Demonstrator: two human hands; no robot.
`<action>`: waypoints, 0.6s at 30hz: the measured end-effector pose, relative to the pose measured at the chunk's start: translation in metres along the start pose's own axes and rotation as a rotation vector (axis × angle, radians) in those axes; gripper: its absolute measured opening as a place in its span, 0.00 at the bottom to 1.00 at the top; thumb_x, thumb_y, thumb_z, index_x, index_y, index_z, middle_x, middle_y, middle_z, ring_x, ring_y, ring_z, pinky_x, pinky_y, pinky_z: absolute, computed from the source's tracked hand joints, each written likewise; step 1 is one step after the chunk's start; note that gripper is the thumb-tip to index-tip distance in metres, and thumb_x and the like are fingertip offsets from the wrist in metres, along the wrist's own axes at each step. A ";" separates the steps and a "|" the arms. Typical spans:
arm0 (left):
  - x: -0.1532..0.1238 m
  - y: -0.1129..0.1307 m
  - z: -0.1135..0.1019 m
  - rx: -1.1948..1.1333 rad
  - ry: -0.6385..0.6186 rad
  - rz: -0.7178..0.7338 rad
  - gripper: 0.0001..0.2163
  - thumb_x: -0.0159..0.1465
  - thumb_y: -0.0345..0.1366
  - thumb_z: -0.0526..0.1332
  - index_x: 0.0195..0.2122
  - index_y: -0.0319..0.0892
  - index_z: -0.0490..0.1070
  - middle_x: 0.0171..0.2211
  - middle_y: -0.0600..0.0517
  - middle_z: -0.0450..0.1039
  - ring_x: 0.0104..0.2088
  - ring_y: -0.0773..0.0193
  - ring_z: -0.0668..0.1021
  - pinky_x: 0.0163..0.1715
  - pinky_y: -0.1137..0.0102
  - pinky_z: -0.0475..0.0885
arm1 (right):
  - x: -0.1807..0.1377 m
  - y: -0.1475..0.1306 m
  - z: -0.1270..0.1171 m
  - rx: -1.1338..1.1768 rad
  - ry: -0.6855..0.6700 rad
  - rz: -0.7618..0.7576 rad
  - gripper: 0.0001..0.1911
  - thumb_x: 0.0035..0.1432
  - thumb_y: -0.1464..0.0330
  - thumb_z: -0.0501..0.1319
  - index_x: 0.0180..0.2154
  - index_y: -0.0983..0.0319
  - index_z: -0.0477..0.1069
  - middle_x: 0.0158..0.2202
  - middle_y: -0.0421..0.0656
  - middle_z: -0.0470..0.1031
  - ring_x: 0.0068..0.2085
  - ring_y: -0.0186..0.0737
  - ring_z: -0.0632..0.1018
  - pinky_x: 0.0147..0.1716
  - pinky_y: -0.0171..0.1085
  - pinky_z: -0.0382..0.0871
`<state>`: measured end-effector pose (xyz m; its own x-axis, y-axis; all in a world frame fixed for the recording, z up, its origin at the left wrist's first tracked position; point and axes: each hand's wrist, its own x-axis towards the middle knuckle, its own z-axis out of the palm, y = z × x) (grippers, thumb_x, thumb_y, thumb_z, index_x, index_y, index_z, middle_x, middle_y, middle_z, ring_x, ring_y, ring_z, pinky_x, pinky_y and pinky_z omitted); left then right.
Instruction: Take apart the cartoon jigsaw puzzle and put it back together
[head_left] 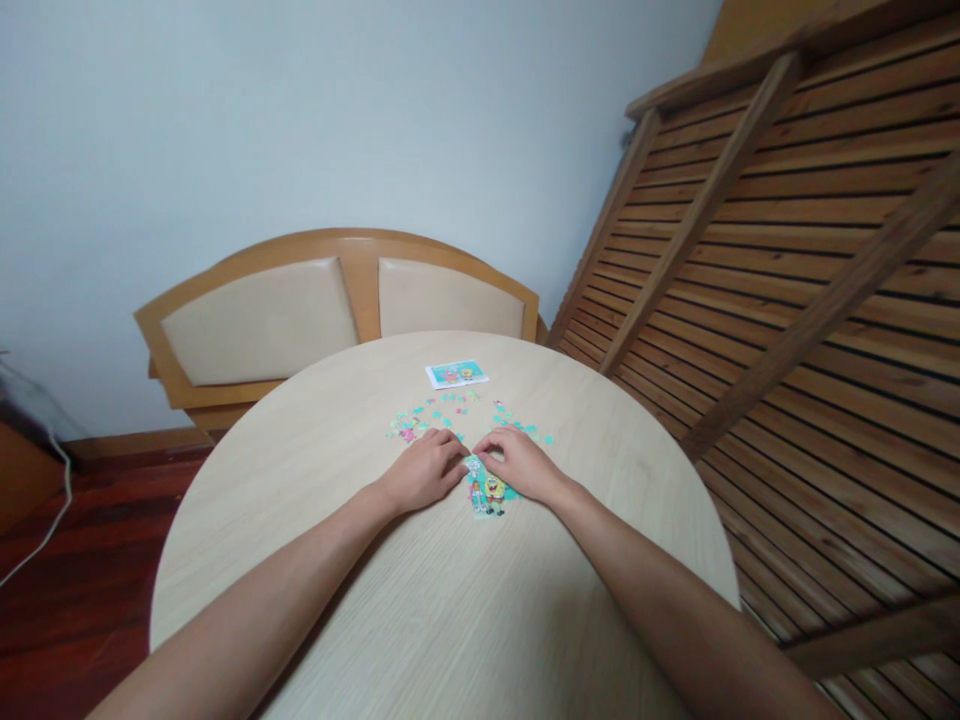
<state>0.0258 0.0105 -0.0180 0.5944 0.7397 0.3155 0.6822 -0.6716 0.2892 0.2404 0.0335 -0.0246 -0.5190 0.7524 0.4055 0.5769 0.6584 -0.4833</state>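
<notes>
Cartoon puzzle [489, 493] on the table [420, 610], frame centre.
Left hand [424, 470] and right hand [523, 464], fingers bunched together, pinch one pale piece [474, 462].

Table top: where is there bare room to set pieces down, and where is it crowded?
Bare wood lies on the table left of the left hand, right of the right hand, and between the forearms, this side of the assembled puzzle section. Crowded: the strip from the hands out to the picture card, strewn with loose pieces.
</notes>
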 end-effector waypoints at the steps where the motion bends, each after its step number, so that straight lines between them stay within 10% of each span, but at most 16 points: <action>1: 0.000 0.000 0.000 0.005 0.001 0.000 0.10 0.68 0.38 0.58 0.46 0.42 0.74 0.43 0.45 0.72 0.47 0.54 0.74 0.51 0.60 0.69 | 0.000 -0.001 -0.001 -0.009 -0.003 -0.007 0.05 0.59 0.73 0.64 0.35 0.60 0.78 0.35 0.42 0.80 0.40 0.41 0.77 0.46 0.40 0.66; 18: 0.000 -0.004 -0.009 -0.044 -0.027 0.069 0.11 0.69 0.39 0.57 0.48 0.43 0.74 0.43 0.45 0.74 0.47 0.56 0.75 0.51 0.62 0.69 | -0.004 -0.001 -0.015 -0.029 -0.115 -0.160 0.06 0.63 0.68 0.63 0.41 0.58 0.78 0.40 0.44 0.78 0.45 0.42 0.76 0.49 0.42 0.66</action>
<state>0.0193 0.0125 -0.0106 0.6514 0.6918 0.3116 0.6198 -0.7221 0.3074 0.2515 0.0298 -0.0143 -0.6732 0.6326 0.3829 0.4987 0.7707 -0.3965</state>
